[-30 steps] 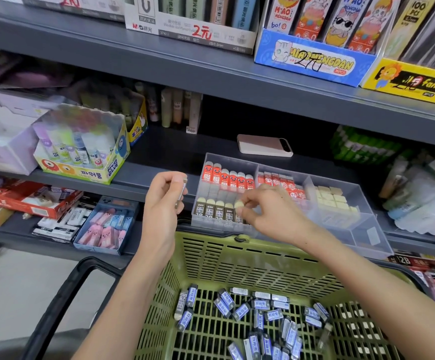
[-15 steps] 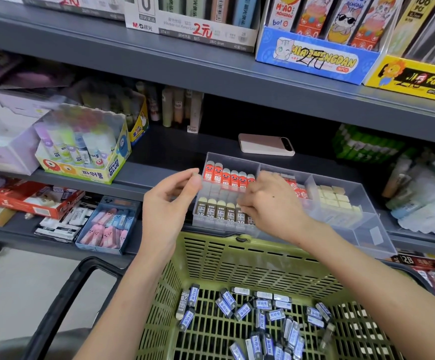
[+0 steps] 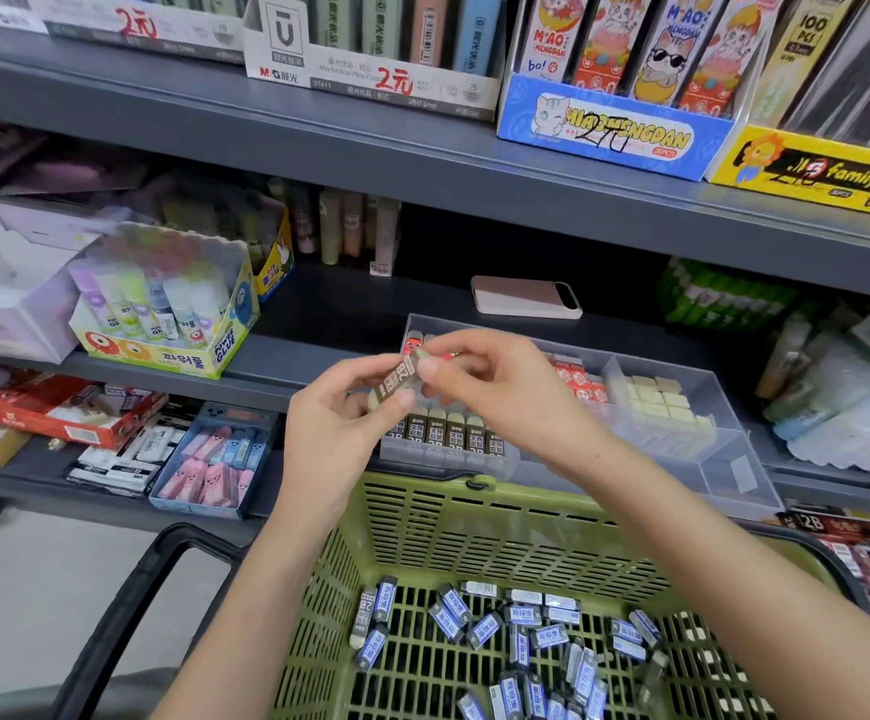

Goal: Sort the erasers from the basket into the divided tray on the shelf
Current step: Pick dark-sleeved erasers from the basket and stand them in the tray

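Observation:
A brown-sleeved eraser [image 3: 400, 377] is pinched between my left hand [image 3: 331, 428] and my right hand [image 3: 490, 387], just above the clear divided tray [image 3: 734, 459] on the shelf. The tray's left compartment holds a front row of brown-sleeved erasers [image 3: 448, 436] and red ones behind, mostly hidden by my hands. More red erasers [image 3: 578, 379] fill the middle compartment and plain cream erasers [image 3: 661, 402] the right one. Below, the green basket [image 3: 474, 532] holds several blue-sleeved erasers [image 3: 521, 636].
A phone [image 3: 526, 297] lies on the shelf behind the tray. A glue-stick box [image 3: 163, 314] stands to the left. A blue box of pink erasers [image 3: 212, 462] sits on the lower shelf. The basket's black handle [image 3: 126, 615] hangs at left. Display boxes line the upper shelf.
My hands have come together above the tray; before, the right hand was down at the brown row and the left was apart. Both now hold one brown-sleeved eraser.

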The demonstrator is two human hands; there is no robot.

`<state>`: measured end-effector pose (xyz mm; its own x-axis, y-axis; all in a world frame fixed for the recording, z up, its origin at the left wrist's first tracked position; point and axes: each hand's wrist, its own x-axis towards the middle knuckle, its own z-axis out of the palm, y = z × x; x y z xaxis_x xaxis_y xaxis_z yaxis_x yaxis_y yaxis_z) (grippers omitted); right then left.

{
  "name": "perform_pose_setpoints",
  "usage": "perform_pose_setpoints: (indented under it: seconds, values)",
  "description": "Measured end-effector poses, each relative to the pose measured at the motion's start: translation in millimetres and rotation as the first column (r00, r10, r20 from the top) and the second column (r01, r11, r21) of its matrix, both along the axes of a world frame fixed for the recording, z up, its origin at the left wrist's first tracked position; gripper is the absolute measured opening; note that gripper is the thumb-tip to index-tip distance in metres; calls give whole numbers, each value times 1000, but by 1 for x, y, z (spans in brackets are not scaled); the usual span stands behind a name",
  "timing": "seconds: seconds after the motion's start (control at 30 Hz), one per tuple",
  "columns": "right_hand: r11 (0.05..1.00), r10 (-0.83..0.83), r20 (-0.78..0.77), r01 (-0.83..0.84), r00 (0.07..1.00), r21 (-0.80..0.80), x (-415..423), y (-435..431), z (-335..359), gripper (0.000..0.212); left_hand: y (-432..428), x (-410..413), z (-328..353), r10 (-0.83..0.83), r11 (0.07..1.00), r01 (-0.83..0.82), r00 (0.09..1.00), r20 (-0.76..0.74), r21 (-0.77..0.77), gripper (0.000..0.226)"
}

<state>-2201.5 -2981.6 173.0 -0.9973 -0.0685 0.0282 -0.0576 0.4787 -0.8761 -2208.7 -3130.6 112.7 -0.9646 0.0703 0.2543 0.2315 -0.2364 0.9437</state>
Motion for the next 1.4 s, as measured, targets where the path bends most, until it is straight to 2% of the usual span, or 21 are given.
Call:
perform_pose_setpoints:
  seconds: [0.1, 0.17, 0.23, 0.33, 0.4, 0.43, 0.5, 0.57, 0.63, 0.7, 0.8, 0.97, 1.07, 1.17, 1.27, 1.4]
  values:
    - [992, 29, 128, -13, 991, -127, 0, -3, 8, 11, -2, -1, 0, -41, 999, 41, 998, -55, -5, 30]
    - [972, 107, 240, -51, 965, -229, -1, 1, 13, 6, -4, -2, -1, -68, 997, 63, 992, -106, -47, 35]
    - [956, 155, 332, -57, 930, -287, -2, 6, 16, 15, -4, -1, -1, -98, 992, 87, 987, -129, -90, 37]
    - [956, 209, 404, -100, 890, -274, -2, 9, 14, 31, -2, -1, 0, -124, 984, 104, 983, -135, -142, 42]
    - [950, 267, 425, -161, 865, -268, -2, 12, 12, 45, -3, -1, 0, -50, 969, 7, 984, -168, -247, 40]
    - [945, 284, 427, -175, 859, -276, -2, 12, 11, 46, -4, -2, -1, 4, 951, -63, 982, -191, -303, 39]
    - [944, 251, 412, -128, 876, -303, -4, 11, 8, 34, -7, -4, -3, 112, 922, -171, 977, -182, -349, 34]
    - [964, 121, 360, -22, 925, -266, -7, 8, 2, 20, -8, -6, -7, 202, 908, -219, 976, -84, -357, 25]
    - [984, -22, 270, 68, 963, -164, -11, 3, -6, 19, -9, -8, -10, 233, 894, -207, 972, 18, -398, 19]
    - [990, -99, 196, 116, 976, -82, -14, -5, -15, 24, -10, -10, -13, 220, 887, -169, 973, 71, -429, 19]
    - [991, -118, 198, 129, 973, -42, -13, -18, -28, 33, -8, -9, -13, 177, 864, -119, 982, 74, -489, 21]
    - [984, -160, 183, 140, 970, 113, -13, -25, -40, 17, -7, -9, -12, 134, 825, -81, 990, 54, -559, 27]
    - [958, -176, 130, 139, 976, 251, -14, -25, -41, 20, -8, -9, -11, 132, 829, -77, 989, 60, -555, 30]
    - [971, -196, 188, 164, 962, 176, -14, -23, -41, 17, -7, -8, -11, 129, 829, -72, 990, 64, -554, 31]
    - [973, -229, 267, 212, 936, 95, -15, -23, -42, 30, -7, -9, -10, 126, 830, -67, 990, 70, -553, 31]
    - [963, -246, 222, 212, 944, 166, -18, -28, -41, 20, -6, -9, -10, 125, 830, -60, 989, 80, -555, 31]
